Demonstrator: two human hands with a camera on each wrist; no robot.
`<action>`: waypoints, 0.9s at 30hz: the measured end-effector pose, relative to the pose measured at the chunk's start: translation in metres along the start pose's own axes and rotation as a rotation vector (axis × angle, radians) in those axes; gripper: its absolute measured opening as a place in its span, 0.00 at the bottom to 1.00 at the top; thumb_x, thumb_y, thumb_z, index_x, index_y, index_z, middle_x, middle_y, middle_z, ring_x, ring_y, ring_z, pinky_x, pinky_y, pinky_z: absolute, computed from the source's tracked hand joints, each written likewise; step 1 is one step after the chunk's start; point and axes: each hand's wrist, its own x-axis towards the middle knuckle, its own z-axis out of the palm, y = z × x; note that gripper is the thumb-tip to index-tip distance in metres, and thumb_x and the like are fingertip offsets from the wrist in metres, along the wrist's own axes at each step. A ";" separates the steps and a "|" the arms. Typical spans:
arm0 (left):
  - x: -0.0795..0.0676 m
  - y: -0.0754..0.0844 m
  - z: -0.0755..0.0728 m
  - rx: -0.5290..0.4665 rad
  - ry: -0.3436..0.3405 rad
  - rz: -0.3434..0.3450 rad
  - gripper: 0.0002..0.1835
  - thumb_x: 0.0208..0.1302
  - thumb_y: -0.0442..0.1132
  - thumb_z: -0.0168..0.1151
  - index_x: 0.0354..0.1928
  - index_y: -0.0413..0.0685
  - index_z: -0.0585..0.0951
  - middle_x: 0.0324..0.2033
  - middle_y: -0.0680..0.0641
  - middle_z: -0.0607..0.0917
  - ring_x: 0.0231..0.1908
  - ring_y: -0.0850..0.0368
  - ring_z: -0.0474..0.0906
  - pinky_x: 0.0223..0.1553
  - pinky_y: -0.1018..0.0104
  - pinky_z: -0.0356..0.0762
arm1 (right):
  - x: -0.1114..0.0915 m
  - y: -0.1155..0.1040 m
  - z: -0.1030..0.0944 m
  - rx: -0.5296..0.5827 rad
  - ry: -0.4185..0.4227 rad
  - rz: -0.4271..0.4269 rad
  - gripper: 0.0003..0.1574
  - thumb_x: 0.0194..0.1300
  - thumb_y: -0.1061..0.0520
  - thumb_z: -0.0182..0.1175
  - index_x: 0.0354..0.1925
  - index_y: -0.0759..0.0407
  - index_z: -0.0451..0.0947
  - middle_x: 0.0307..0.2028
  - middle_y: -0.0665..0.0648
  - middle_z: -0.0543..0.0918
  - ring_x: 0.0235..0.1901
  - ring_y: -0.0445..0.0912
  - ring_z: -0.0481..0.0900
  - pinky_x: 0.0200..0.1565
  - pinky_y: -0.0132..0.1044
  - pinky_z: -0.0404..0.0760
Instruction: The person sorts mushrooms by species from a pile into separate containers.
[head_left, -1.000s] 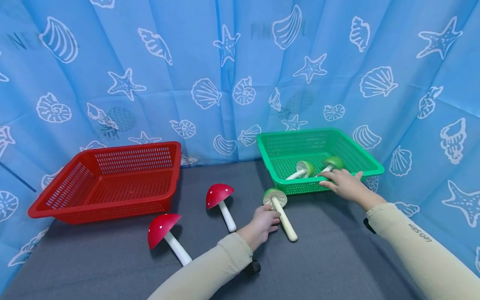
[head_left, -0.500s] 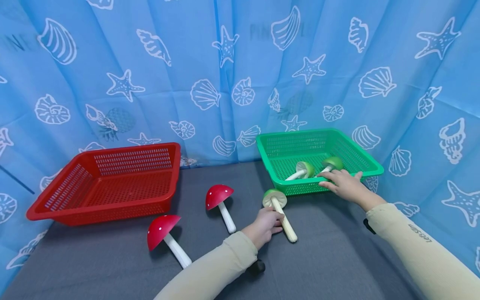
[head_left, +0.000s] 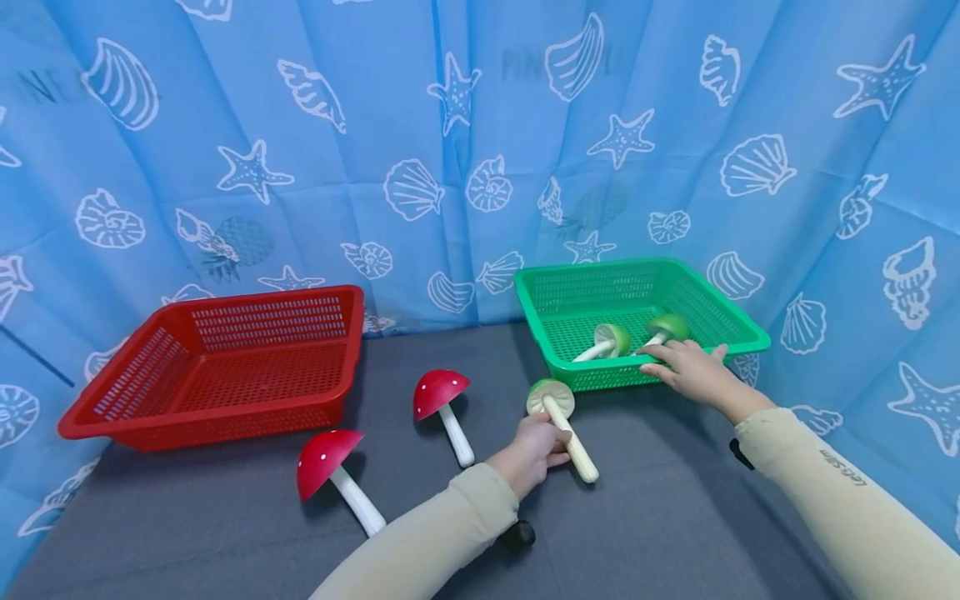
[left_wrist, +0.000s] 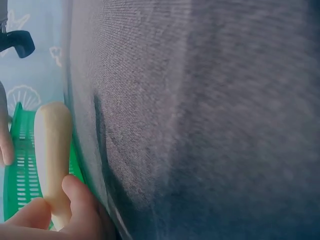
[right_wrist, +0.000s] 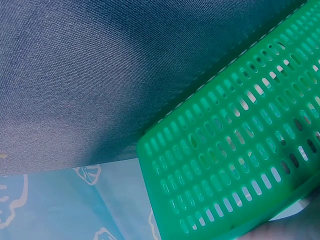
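Note:
My left hand (head_left: 531, 452) pinches the pale stem of a green-capped toy mushroom (head_left: 583, 460) on the grey cloth. Its cap lies away from me, near the green basket. In the left wrist view, thumb and finger close on the stem (left_wrist: 54, 150). My right hand (head_left: 693, 375) holds the front rim of the green basket (head_left: 585, 382), thumb outside, other fingers over the rim. Inside the basket lie two more green-capped mushrooms, one (head_left: 613, 337) left of that hand and one (head_left: 669, 325) close to its fingers. The right wrist view shows mostly the basket's slotted wall (right_wrist: 225, 145).
A red basket (head_left: 247, 408) stands at the back left. Two red-capped mushrooms with white stems, one nearer (head_left: 341, 475) and one farther (head_left: 444, 404), lie between it and my left hand. Behind everything hangs a blue curtain (head_left: 465, 242) with shell prints.
My left hand has shifted slightly right along the stem and now grips it. The mushroom's stem end has moved a touch to the right. My right hand stays at the basket rim.

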 end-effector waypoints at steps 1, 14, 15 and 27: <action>-0.001 0.000 -0.001 -0.002 -0.002 0.003 0.32 0.60 0.20 0.56 0.68 0.28 0.62 0.38 0.39 0.79 0.29 0.54 0.76 0.32 0.68 0.81 | 0.000 0.000 0.000 0.001 0.001 0.001 0.30 0.73 0.44 0.52 0.63 0.61 0.72 0.56 0.73 0.73 0.57 0.75 0.63 0.47 0.86 0.37; -0.011 0.013 -0.018 0.013 0.027 0.072 0.28 0.60 0.20 0.56 0.64 0.27 0.65 0.40 0.38 0.80 0.30 0.55 0.77 0.32 0.68 0.81 | -0.002 0.004 -0.001 0.021 -0.003 -0.012 0.32 0.74 0.41 0.50 0.63 0.62 0.71 0.56 0.73 0.73 0.57 0.75 0.63 0.47 0.86 0.37; -0.012 0.014 -0.020 0.011 0.029 0.078 0.28 0.60 0.20 0.56 0.64 0.27 0.66 0.40 0.37 0.81 0.30 0.55 0.77 0.32 0.68 0.81 | -0.002 0.004 -0.001 0.022 -0.003 -0.013 0.32 0.74 0.41 0.50 0.63 0.61 0.71 0.56 0.73 0.73 0.57 0.75 0.63 0.47 0.86 0.36; -0.015 0.041 -0.034 -0.079 0.027 0.101 0.30 0.63 0.22 0.54 0.68 0.30 0.62 0.47 0.36 0.78 0.35 0.54 0.78 0.33 0.70 0.78 | 0.000 0.003 0.002 0.006 0.007 -0.017 0.32 0.73 0.41 0.50 0.63 0.61 0.71 0.56 0.74 0.73 0.57 0.76 0.63 0.47 0.86 0.38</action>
